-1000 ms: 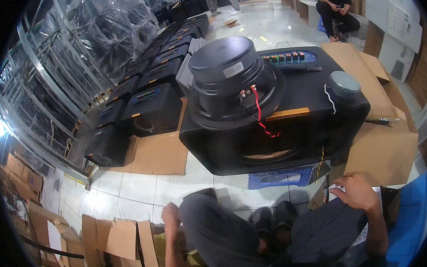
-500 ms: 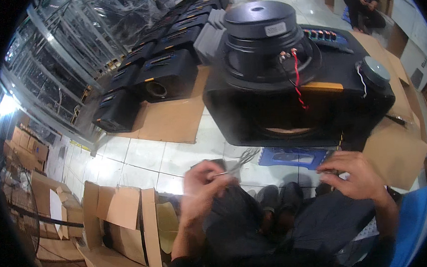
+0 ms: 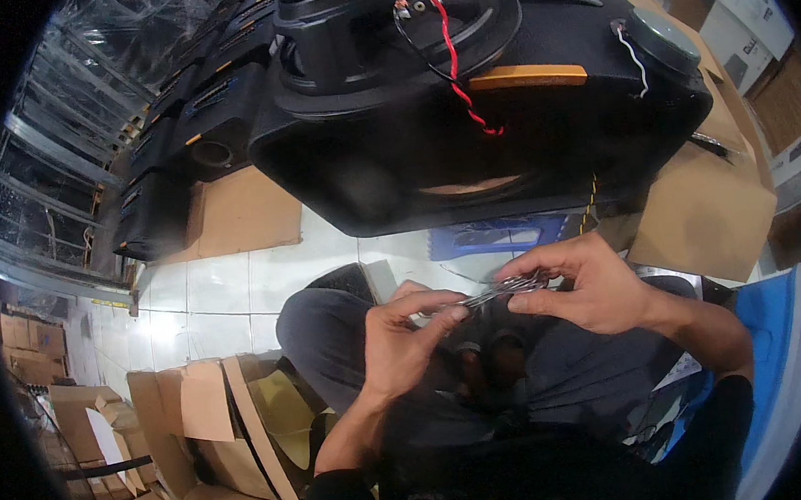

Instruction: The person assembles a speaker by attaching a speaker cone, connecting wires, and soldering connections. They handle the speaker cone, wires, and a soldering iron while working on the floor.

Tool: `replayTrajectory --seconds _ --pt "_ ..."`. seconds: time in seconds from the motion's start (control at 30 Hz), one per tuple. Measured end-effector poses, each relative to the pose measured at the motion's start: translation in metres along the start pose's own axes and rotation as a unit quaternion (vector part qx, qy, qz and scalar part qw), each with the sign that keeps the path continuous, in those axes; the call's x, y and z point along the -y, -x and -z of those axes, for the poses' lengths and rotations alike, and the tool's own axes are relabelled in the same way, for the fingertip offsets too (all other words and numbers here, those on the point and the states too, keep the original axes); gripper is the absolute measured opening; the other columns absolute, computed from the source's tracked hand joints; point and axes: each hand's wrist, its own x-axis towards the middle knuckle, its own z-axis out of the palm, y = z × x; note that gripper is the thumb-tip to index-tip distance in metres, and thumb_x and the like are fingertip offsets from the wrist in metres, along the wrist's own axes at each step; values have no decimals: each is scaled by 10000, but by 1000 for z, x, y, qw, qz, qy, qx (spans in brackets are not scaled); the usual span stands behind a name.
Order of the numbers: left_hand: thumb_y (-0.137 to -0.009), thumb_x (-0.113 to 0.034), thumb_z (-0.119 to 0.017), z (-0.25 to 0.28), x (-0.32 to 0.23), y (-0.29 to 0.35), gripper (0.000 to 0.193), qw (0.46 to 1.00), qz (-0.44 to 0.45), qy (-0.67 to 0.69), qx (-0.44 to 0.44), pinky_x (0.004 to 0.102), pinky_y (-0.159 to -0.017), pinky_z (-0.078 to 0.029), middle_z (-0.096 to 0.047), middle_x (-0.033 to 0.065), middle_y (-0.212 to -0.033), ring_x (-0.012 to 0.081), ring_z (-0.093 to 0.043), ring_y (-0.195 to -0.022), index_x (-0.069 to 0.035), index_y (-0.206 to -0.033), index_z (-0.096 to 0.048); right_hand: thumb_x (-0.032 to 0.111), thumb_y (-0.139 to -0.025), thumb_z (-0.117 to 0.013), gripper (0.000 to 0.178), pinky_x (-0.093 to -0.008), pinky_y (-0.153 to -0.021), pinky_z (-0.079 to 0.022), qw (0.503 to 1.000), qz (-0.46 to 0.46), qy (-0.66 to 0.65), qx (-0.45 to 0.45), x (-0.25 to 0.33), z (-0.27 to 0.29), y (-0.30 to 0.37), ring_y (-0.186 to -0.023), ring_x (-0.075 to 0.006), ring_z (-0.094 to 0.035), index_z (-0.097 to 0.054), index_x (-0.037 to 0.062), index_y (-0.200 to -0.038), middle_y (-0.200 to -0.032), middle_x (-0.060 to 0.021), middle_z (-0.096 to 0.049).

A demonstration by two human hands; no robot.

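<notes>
Above my lap, both hands grip a small bundle of thin silvery wire (image 3: 499, 290), perhaps solder. The fingertips of my left hand (image 3: 410, 327) pinch its left end. At the right end, the thumb and fingers of my right hand (image 3: 581, 285) close around the looped part. One loose strand sticks up from the middle. Just beyond my hands stands a large black speaker cabinet (image 3: 351, 184). On top of it rests a big speaker driver (image 3: 361, 60), with a red-and-black twisted wire (image 3: 453, 59) hanging from its terminals. A smaller round driver (image 3: 672, 39) with a white wire lies to its right.
A blue plastic stool (image 3: 496, 237) is beneath the cabinet. Open cardboard boxes (image 3: 218, 490) stand at my lower left. More black cabinets (image 3: 218, 124) line the far left beside a metal rack (image 3: 55, 152). A cardboard box (image 3: 711, 222) sits to the right, near a blue-and-white object (image 3: 773, 346).
My hands have come together, and the right hand now also holds the silvery wire. The view has tilted down and moved closer to the cabinet.
</notes>
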Motion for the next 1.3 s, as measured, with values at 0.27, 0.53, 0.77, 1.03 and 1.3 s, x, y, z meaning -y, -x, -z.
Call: replayTrajectory --seconds 0.27,0.53,0.77,1.03,1.3 --pt "-920 3 -748 -3 6 4 178 997 17 77 -1 262 -811 -528 -744 111 -1031 146 -685 -926 23 -1096 -733 59 -920 -736 244 -335 -776 -552 997 36 70 -19 -2 6 3 -880 -214 -729 -743 5 -1157 -1020 -166 -764" --pt "-883 107 -719 -2 8 -2 182 947 -289 -129 -55 345 -860 -577 -755 162 -1046 258 -717 -1004 35 -1045 -680 -5 -917 -712 240 -324 -800 -558 994 57 84 -45 -1 8 6 -940 -216 -725 -757 -2 -1153 -1052 -149 -769" --pt "-802 145 -750 -7 4 -3 227 899 -378 -211 -56 399 -881 -577 -755 173 -1050 320 -718 -1000 25 -969 -653 66 -897 -777 233 -341 -814 -557 992 63 111 11 0 7 7 -925 -227 -705 -766 10 -1122 -1055 -127 -757" --pt "-788 87 -745 -9 7 -3 221 859 -442 -258 -27 478 -935 -557 -736 158 -1106 317 -703 -1005 9 -976 -660 130 -932 -737 156 -365 -681 -528 973 135 189 -1 -10 2 6 -807 -262 -691 -707 -20 -954 -909 -154 -713" --pt "-834 85 -727 -4 14 0 221 831 -477 -273 -83 458 -905 -567 -741 161 -1104 310 -703 -970 7 -1017 -630 90 -978 -673 219 -245 -598 -516 976 -162 -134 -59 -1 9 5 -660 -83 -628 -597 -33 -1142 -781 -71 -678"
